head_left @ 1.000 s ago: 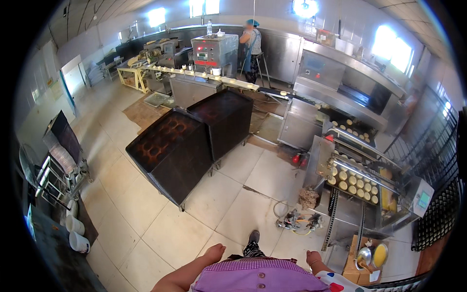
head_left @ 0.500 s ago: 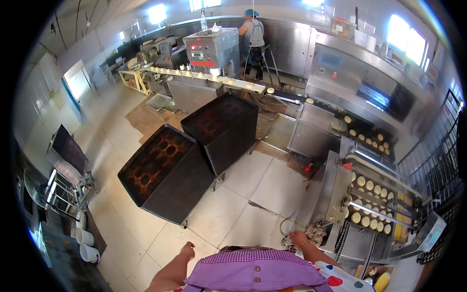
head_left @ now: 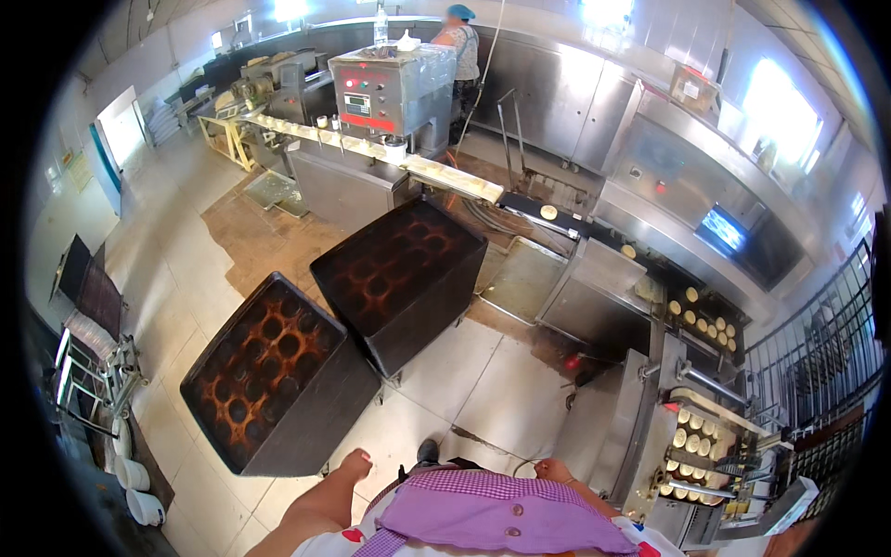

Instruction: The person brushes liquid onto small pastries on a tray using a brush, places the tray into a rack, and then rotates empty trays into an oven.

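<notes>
Low in front of me, my left hand (head_left: 355,462) hangs with its fingers loosely curled and nothing visible in it. It is nearest to a dark stack of baking trays (head_left: 264,367) with round, browned hollows. A second tray stack (head_left: 399,265) stands just behind and to the right of that one. Beside my apron on the right, my right hand (head_left: 555,471) is also curled, partly covered by the apron, with no object visible in it. A thin cord loop (head_left: 524,466) lies near it, and a steel machine (head_left: 594,427) stands to its right.
Rows of pale round dough pieces (head_left: 691,446) sit on the right machine. A conveyor (head_left: 455,176) crosses the back beside a control box (head_left: 394,93). Farther back stands a person (head_left: 461,60) in a blue cap. Left are a cart (head_left: 97,357) and white buckets (head_left: 144,506).
The tray stacks appear nearer and farther left, and the view has shifted. My right hand has drawn closer to the apron. A rag-like bundle beside it is no longer visible; my dark shoe now shows.
</notes>
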Tool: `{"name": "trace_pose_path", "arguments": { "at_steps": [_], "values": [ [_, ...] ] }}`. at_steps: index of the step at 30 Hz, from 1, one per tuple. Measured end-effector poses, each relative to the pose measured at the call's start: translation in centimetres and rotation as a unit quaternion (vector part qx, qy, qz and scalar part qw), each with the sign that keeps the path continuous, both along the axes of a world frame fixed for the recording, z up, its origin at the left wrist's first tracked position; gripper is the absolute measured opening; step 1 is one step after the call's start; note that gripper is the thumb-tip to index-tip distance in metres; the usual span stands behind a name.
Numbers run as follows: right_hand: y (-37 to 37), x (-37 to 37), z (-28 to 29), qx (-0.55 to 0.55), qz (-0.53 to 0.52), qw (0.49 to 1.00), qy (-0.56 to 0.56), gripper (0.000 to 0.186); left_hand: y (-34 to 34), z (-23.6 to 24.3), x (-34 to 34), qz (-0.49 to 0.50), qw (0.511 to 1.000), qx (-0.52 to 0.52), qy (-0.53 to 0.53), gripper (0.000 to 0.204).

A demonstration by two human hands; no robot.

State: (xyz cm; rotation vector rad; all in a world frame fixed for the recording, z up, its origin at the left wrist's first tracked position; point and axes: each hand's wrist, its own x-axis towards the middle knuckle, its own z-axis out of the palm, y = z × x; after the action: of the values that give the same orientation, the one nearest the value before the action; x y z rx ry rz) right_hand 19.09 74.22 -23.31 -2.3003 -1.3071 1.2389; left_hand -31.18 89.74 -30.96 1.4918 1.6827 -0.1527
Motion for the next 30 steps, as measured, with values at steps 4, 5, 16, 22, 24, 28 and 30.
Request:
{"name": "trace_pose_path", "arguments": {
  "at_steps": [4,5,16,22,24,28,30],
  "values": [
    [1.6,1.9,-2.6,0.018,-0.084,0.993,0.075,0.027,10.3,-0.1,1.3,-0.077,0.994,0.073,0.011,0.020],
    [2.3,2.4,-2.3,0.023,-0.132,0.987,0.093,0.027,12.4,0.8,2.7,-0.079,0.993,0.083,0.008,0.020],
    [5.8,10.2,-6.7,0.059,-0.103,0.988,0.096,0.022,22.0,5.4,14.5,0.202,0.964,0.005,-0.175,0.020],
    [15.5,18.4,-1.0,0.039,-0.256,0.946,0.196,0.009,24.0,7.9,19.4,0.355,0.906,-0.039,-0.225,0.018],
    [18.8,20.3,-1.9,0.041,-0.246,0.943,0.221,0.010,24.8,8.0,19.0,0.426,0.864,-0.020,-0.267,0.015],
    [25.6,20.7,-0.7,0.071,-0.177,0.954,0.230,0.009,24.4,7.7,18.2,0.515,0.806,-0.018,-0.293,0.017],
    [29.4,20.0,0.8,0.081,-0.147,0.962,0.217,0.010,24.6,7.9,18.5,0.548,0.786,-0.030,-0.285,0.019]
  ]
}}
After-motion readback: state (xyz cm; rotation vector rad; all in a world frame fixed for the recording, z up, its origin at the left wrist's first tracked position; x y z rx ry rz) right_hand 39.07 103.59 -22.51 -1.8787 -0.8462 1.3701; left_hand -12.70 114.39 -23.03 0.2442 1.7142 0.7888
